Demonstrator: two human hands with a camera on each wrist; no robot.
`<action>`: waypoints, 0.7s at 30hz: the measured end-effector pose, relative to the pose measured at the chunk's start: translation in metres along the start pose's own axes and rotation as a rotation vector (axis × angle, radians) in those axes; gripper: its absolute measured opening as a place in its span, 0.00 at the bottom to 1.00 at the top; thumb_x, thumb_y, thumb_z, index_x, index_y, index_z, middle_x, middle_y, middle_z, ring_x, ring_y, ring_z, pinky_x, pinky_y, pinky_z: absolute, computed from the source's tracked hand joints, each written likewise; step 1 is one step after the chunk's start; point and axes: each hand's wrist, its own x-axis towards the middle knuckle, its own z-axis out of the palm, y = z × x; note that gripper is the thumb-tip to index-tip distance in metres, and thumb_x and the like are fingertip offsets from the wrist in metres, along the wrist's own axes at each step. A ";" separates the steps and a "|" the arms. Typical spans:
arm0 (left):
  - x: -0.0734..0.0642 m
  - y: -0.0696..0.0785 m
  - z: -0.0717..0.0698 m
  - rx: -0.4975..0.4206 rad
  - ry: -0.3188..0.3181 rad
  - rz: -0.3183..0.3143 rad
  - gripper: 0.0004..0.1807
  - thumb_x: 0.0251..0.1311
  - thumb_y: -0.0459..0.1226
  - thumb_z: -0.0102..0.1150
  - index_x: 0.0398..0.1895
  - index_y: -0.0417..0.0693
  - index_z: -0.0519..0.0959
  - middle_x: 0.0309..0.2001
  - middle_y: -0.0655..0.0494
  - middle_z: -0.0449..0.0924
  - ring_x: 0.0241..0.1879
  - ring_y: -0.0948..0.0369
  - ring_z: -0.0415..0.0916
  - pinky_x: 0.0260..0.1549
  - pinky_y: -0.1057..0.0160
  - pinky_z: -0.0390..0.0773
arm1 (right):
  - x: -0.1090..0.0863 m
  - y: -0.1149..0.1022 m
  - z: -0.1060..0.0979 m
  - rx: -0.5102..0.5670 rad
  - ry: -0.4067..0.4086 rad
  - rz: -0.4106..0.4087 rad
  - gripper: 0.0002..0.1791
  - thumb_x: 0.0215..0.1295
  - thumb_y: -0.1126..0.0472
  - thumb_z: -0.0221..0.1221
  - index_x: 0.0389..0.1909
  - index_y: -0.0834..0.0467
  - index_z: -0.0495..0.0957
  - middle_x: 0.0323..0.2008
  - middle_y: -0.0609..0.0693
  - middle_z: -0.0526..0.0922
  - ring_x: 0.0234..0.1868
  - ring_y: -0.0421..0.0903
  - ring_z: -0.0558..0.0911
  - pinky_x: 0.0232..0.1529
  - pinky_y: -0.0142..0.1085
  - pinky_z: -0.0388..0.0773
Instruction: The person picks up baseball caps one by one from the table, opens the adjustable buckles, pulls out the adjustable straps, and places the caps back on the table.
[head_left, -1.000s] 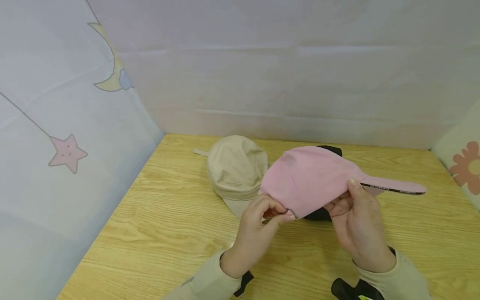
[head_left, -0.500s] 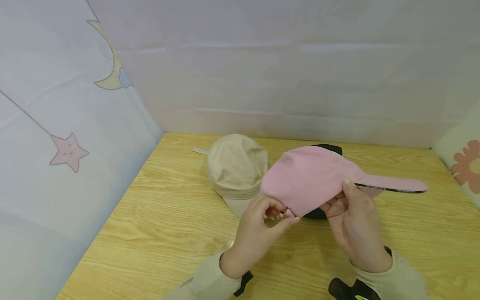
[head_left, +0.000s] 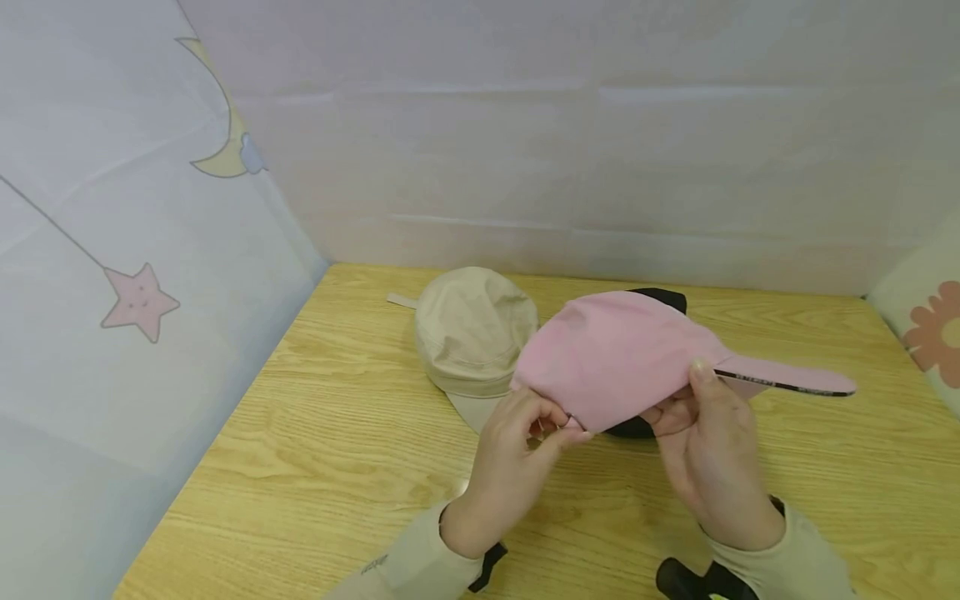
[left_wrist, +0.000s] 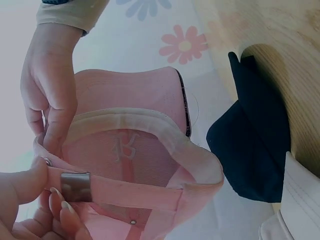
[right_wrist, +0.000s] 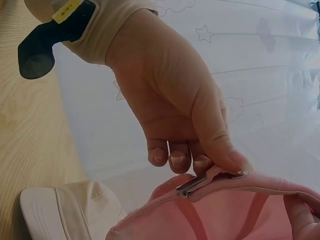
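Cap (head_left: pixel 615 358), pink, raised | strap (left_wrist: pixel 135 194) apparently through buckle (left_wrist: pixel 76 187) | left hand (head_left: pixel 517 458) pinches strap; right hand (head_left: pixel 716 462) grips rim (left_wrist: pixel 150 124) | strap handling seemingly unfinished.

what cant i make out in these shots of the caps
Most of the black cap: head view, covered by the pink cap.
Lettering on the pink cap: head view, too small to read.
Part of the beige brim: head view, behind the left hand.
Some fingertips of the right hand: head view, behind the pink cap.
Much of the beige cap: left wrist view, cut off by the picture's edges.
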 end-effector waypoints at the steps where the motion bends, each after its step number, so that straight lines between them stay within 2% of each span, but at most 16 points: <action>1: 0.000 0.000 0.000 -0.015 -0.004 0.001 0.13 0.46 0.32 0.72 0.27 0.44 0.74 0.27 0.55 0.72 0.28 0.59 0.68 0.28 0.73 0.72 | 0.000 -0.001 0.000 0.009 -0.004 0.002 0.21 0.79 0.67 0.29 0.49 0.75 0.69 0.44 0.66 0.80 0.46 0.56 0.83 0.47 0.45 0.80; 6: -0.002 0.000 -0.002 -0.082 -0.038 0.009 0.12 0.48 0.31 0.71 0.28 0.43 0.74 0.28 0.55 0.72 0.31 0.61 0.68 0.31 0.68 0.75 | 0.002 -0.004 -0.001 -0.001 -0.020 0.024 0.22 0.79 0.66 0.29 0.50 0.75 0.69 0.45 0.66 0.80 0.47 0.56 0.83 0.47 0.43 0.80; 12: -0.004 -0.001 -0.003 -0.130 -0.078 -0.008 0.12 0.51 0.30 0.69 0.29 0.43 0.73 0.31 0.55 0.72 0.33 0.62 0.69 0.34 0.66 0.75 | 0.002 -0.006 0.000 -0.009 0.022 0.038 0.20 0.79 0.65 0.33 0.49 0.75 0.70 0.43 0.65 0.81 0.45 0.55 0.84 0.45 0.42 0.81; 21: 0.001 0.007 0.000 0.021 -0.073 -0.109 0.12 0.53 0.36 0.72 0.29 0.44 0.75 0.29 0.57 0.73 0.30 0.63 0.67 0.31 0.65 0.74 | -0.001 0.001 0.004 -0.016 -0.037 0.023 0.21 0.79 0.67 0.30 0.51 0.75 0.69 0.45 0.65 0.80 0.47 0.55 0.83 0.47 0.43 0.80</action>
